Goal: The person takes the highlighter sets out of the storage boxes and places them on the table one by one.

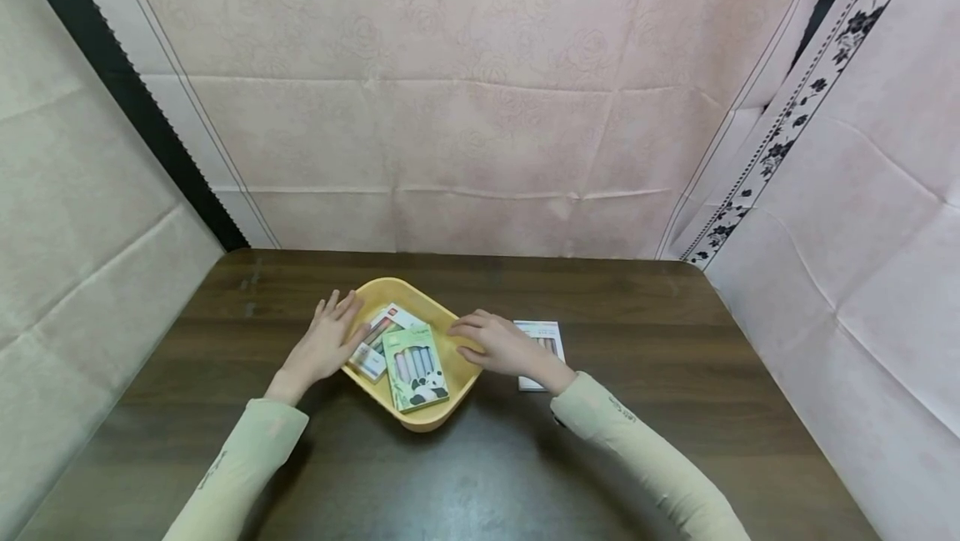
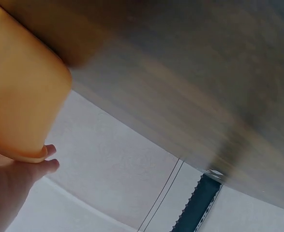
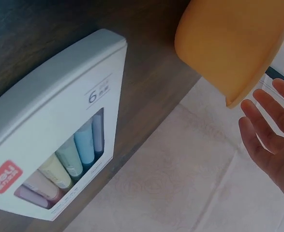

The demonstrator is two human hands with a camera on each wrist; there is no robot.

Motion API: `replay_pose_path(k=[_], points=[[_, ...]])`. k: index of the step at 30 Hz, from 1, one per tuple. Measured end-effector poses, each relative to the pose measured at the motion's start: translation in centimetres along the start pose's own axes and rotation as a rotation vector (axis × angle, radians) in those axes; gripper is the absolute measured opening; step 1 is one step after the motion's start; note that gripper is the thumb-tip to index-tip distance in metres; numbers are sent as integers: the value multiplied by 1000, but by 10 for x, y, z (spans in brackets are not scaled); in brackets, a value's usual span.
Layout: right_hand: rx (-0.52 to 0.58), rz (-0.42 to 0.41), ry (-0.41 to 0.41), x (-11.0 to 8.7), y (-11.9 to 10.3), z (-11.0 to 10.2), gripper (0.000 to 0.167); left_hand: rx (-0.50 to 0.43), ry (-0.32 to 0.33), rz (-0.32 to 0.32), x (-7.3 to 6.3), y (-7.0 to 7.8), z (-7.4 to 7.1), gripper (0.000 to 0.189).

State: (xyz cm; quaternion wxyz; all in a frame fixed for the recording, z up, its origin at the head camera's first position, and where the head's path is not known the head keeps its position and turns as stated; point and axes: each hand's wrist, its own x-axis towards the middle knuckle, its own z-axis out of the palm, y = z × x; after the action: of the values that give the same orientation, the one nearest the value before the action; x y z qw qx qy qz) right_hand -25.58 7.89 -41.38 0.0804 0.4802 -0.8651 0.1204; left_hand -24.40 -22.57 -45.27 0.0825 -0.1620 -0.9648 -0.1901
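1. Yellow plastic tray (image 1: 431,418), in the head view, sits askew on the brown wood-grain table (image 1: 480,483), its long axis running from upper left to lower right
2. In it, a green panda-print highlighter box (image 1: 414,368) lies window up, partly over a white pen box (image 1: 379,343); the green box's long axis runs nearly up the view, its far end leaning slightly left, while the white one's slants from upper right to lower left
3. The left hand (image 1: 326,343) is at the tray's left rim, fingers straight and apart, thumb over the inside; the right hand (image 1: 491,343) is at the right rim, fingers slightly bent, thumb apart from them
4. Partly hidden behind the right hand, a white windowed box (image 1: 542,330) lies on the table right of the tray, long axis pointing away from the person
5. Left wrist view: the left hand touches the tray's rim, fingertips showing past a corner; most of the fingers are out of sight
6. Right wrist view: the right hand's fingers are spread beside the tray's rim, clamped on nothing; contact cannot be told. The white windowed box shows a red deli logo, a 6 and pastel highlighters side by side
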Motion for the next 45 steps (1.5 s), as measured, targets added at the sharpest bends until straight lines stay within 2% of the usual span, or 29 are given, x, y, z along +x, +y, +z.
replay_pose_path(k=[5, 14, 26, 36, 45], points=[[7, 11, -14, 3, -1, 2, 32, 26, 4, -23, -3, 0, 3, 56], [35, 35, -60, 10, -4, 3, 33, 55, 14, 4, -6, -3, 4, 57], [70, 85, -111, 18, -5, 2, 33, 79, 11, 4, -7, -5, 4, 56], [89, 87, -117, 19, -5, 0, 33, 126, -20, -8, -7, -3, 5, 57], [52, 82, -127, 21, -5, 5, 34, 138, -53, -23, -7, -1, 6, 60]])
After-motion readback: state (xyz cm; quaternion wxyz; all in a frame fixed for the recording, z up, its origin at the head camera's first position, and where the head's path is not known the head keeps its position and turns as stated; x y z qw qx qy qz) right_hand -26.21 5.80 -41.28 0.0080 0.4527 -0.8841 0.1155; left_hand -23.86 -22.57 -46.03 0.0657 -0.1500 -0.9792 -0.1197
